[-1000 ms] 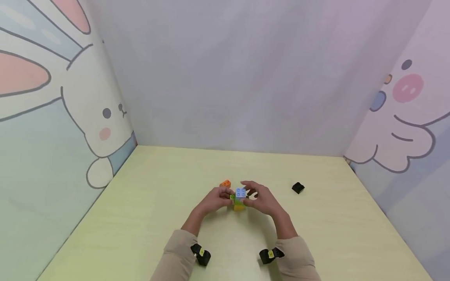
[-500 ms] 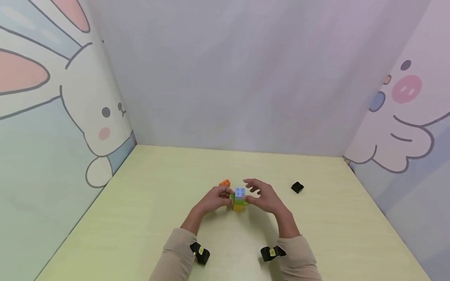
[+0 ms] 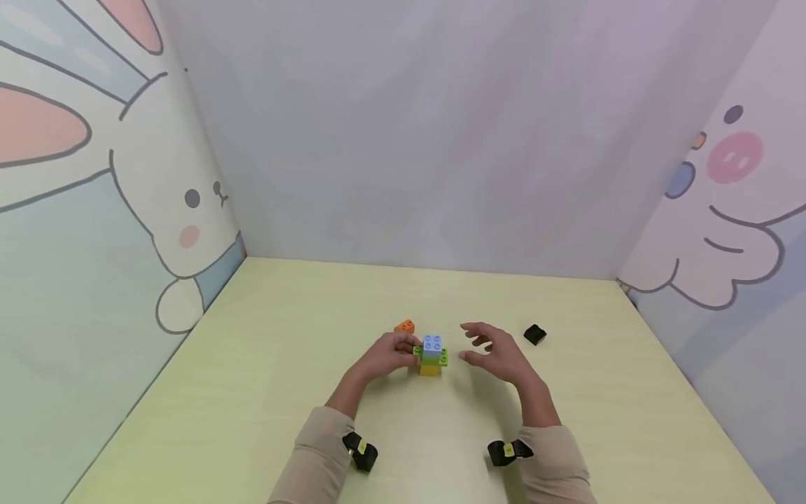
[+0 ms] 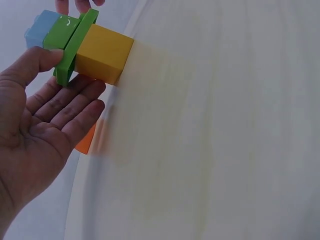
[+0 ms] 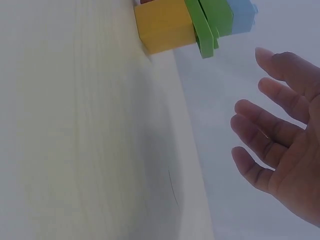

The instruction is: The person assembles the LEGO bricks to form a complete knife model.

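A small stack of toy building bricks stands on the table in front of me. Its base is a yellow brick, topped by a wider green plate, a green brick and a light blue brick. From the left, my left hand pinches the stack at the green plate, thumb on the near side and fingers behind. My right hand is off to the right of the stack, fingers loosely bent and apart, holding nothing. In the right wrist view a gap shows between its fingertips and the bricks.
An orange brick lies just behind the left hand. Farther right, past the right hand, is a black brick. Cloth walls with cartoon animals border the pale table at the back and both sides.
My right hand has let go of the stack and moved away to the right, uncovering the green plate's right end. The left hand stays at the stack's left side.
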Tool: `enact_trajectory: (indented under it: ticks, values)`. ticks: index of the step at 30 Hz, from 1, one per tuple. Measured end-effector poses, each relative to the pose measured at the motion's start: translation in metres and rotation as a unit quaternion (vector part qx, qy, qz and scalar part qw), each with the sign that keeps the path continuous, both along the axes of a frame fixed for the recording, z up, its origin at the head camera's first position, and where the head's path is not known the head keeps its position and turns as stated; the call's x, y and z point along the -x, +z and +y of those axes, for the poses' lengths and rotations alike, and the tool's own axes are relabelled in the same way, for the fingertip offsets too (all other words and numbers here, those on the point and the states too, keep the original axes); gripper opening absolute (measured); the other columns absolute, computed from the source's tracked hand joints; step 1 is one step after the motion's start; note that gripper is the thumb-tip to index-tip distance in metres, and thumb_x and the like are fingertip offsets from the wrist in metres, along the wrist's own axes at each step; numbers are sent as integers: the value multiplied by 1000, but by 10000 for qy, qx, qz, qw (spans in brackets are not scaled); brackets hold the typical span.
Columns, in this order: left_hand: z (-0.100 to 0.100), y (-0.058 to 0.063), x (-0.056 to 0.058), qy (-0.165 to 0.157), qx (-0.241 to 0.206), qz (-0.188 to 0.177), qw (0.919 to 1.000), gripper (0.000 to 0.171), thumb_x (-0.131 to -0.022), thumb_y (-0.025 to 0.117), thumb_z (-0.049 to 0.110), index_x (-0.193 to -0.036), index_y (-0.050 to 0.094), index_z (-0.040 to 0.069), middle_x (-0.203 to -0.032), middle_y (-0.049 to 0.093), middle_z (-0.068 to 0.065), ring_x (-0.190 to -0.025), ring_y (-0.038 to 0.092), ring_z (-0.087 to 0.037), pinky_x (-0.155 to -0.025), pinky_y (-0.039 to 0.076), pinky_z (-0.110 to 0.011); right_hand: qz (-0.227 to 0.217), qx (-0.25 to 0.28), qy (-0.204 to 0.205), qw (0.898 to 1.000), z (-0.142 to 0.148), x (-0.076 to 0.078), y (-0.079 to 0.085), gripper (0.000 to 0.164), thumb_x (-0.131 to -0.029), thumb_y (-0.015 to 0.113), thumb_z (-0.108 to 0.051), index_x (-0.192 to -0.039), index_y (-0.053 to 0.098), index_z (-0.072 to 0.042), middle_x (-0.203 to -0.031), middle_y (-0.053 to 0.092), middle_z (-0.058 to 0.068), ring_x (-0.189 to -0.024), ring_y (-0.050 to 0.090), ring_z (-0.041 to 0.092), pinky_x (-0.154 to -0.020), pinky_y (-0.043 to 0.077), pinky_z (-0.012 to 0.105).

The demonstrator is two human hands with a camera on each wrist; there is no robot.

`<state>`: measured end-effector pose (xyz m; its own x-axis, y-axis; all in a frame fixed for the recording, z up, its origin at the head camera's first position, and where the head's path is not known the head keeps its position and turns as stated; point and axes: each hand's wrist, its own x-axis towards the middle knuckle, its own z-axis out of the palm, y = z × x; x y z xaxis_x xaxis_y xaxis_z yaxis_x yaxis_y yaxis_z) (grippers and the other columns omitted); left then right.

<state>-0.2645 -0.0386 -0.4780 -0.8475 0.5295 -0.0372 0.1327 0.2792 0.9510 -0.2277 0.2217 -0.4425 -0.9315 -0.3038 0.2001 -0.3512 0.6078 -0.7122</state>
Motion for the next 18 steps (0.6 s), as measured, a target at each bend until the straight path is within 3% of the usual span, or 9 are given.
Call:
enact_trajectory:
  ticks: [10,18]
  values:
    - [-1,-2,-2,98,-1,-61,9999,25,-83,67,5,-107,61,2,-104,62,-7,-95,58,-19,-79,49,-33,-124,136,-267,9995,26,-1,-2,51,-82,73,-17,-128,54,-4,-115,58,20,-98,57,32,-81,44,49]
    - [-2,25,-16,-10,-160,10,9999,25,-83,65,0,-107,59,-5,-105,61,-14,-95,58,-25,-78,49,-36,-147,129,-522,9984,44,0,-6,52,-82,73,-21,-128,54,-5,-114,58,18,-99,57,31,-81,45,47]
